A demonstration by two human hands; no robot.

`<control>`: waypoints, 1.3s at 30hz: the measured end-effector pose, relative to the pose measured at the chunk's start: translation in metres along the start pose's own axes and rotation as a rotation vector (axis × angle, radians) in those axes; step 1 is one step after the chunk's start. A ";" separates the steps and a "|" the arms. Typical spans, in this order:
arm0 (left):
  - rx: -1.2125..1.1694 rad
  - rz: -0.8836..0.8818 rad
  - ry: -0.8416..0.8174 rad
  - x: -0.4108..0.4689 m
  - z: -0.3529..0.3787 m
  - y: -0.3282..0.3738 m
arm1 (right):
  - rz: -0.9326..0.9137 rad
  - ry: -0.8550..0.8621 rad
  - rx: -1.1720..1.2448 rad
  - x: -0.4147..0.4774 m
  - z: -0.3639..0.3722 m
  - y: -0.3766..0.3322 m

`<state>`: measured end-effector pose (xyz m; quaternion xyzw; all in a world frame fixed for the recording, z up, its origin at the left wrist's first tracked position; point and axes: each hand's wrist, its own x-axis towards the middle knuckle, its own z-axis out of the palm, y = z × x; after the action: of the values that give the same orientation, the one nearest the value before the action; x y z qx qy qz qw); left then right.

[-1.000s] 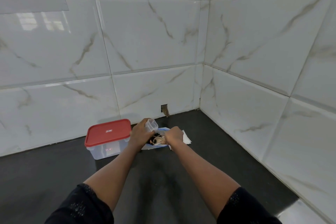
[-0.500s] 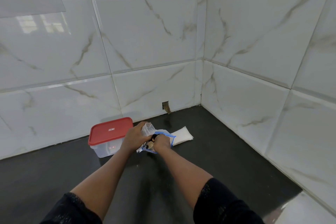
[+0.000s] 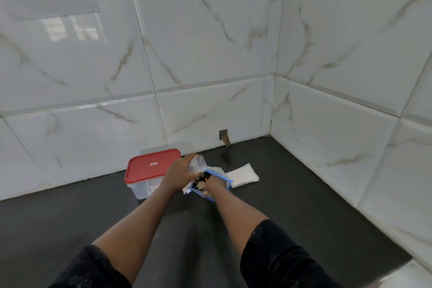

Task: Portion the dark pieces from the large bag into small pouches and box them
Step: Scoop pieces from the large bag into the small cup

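The large clear bag (image 3: pixel 222 174) with a blue zip rim lies open on the dark floor, with dark pieces (image 3: pixel 200 180) showing in its mouth. My right hand (image 3: pixel 214 186) is inside the mouth, its fingers curled among the pieces. My left hand (image 3: pixel 178 172) grips a small clear pouch (image 3: pixel 198 163) just above and left of the bag, with its opening tilted toward the bag. The clear box (image 3: pixel 142 188) with a red lid (image 3: pixel 152 165) stands shut just left of my left hand.
A flat white stack of pouches (image 3: pixel 243 174) lies on the floor right of the bag. The dark floor (image 3: pixel 292 206) is hemmed in by marble-tiled walls behind and on the right, which meet in a corner. A small hole (image 3: pixel 224 137) is in the back wall.
My right hand has gone deeper into the bag's mouth. The white stack it was covering now shows. My left hand still holds the small pouch.
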<state>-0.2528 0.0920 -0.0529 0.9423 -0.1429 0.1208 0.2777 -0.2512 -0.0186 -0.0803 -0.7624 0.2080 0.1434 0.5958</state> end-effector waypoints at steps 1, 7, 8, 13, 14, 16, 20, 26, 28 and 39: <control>-0.006 -0.002 0.001 0.000 0.001 -0.001 | -0.037 -0.026 -0.036 0.004 0.001 0.002; -0.044 -0.001 0.006 -0.003 0.006 -0.008 | 0.021 -0.102 0.039 0.001 0.011 -0.004; -0.056 -0.008 0.014 -0.003 0.006 -0.009 | 0.031 -0.061 0.028 0.003 0.012 -0.005; -0.161 -0.092 0.104 -0.004 0.006 -0.013 | 0.111 -0.094 0.106 0.008 0.016 -0.010; -0.171 -0.103 0.111 -0.005 0.006 -0.013 | 0.132 -0.103 0.093 0.006 0.016 -0.012; -0.186 -0.107 0.106 -0.006 0.007 -0.014 | 0.120 -0.056 0.063 0.014 0.013 -0.011; -0.195 -0.106 0.092 -0.004 0.010 -0.013 | 0.127 -0.054 -0.013 0.009 0.008 -0.013; -0.181 -0.107 0.097 0.000 0.009 -0.013 | 0.168 -0.093 0.091 0.007 0.004 -0.013; -0.188 -0.105 0.104 0.000 0.010 -0.009 | 0.164 -0.075 0.083 0.011 0.003 -0.013; -0.246 -0.145 0.133 0.010 0.025 0.017 | 0.110 0.067 0.352 0.000 -0.022 -0.009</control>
<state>-0.2452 0.0622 -0.0620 0.8988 -0.0697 0.1445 0.4079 -0.2472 -0.0380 -0.0677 -0.6382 0.2908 0.1118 0.7041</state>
